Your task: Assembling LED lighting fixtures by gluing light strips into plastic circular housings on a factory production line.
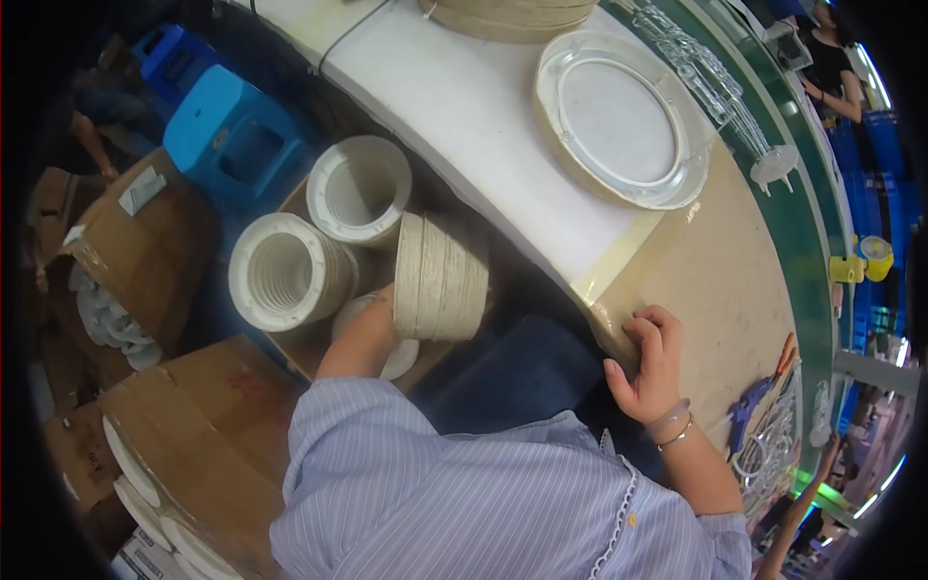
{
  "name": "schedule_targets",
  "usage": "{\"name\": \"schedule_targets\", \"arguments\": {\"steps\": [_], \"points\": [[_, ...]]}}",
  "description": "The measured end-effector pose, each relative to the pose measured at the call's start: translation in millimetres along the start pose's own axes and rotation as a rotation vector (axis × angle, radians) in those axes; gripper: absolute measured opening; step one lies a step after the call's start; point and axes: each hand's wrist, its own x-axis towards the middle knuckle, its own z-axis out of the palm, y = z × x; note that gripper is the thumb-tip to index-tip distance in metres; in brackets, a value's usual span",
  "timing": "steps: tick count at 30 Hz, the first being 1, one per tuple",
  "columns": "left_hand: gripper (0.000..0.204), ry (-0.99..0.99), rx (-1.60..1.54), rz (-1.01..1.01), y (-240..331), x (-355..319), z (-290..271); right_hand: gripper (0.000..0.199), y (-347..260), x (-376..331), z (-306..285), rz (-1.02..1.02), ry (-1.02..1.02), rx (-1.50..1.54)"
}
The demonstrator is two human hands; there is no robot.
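My left hand (386,304) reaches in behind a tilted stack of cream plastic rings (440,280) and holds it beside the table. That stack hides the fingers. Two more stacks of ring-shaped parts stand next to it: one upper ring stack (329,184) and one lower ring stack (246,275), their round openings facing up. My right hand (650,372) rests at the table's edge with nothing in it, fingers bent and thumb apart. Further up the table lies a round cream frame with clear rim and white centre (619,121).
Blue plastic stools (232,135) stand at the upper left. Cardboard boxes (208,416) with white parts fill the left side. On the right of the table (720,280) lie purple-handled cutters (749,406) and clear plastic pieces (691,68). A green conveyor belt (807,232) runs beyond; other people work nearby.
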Motion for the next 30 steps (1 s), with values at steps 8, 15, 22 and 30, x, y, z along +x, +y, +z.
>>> {"name": "schedule_targets", "arguments": {"steps": [8, 15, 22, 30], "points": [[0.043, -0.021, 0.063, -0.086, 89, -86, -9, 0.04, 0, 1, 1, -0.085, 0.064, 0.027], [0.044, 0.122, 0.123, -0.195, 187, -162, -7, 0.035, 7, -24, 2, -0.12, 0.261, 0.178], [0.044, 0.157, 0.193, -0.31, 303, -185, -1, 0.036, -2, -93, -58, -0.188, 0.449, 0.419], [0.046, -0.038, 0.705, -0.386, 461, -91, 2, 0.041, 29, -163, -88, -0.087, 0.699, 0.314]]}}
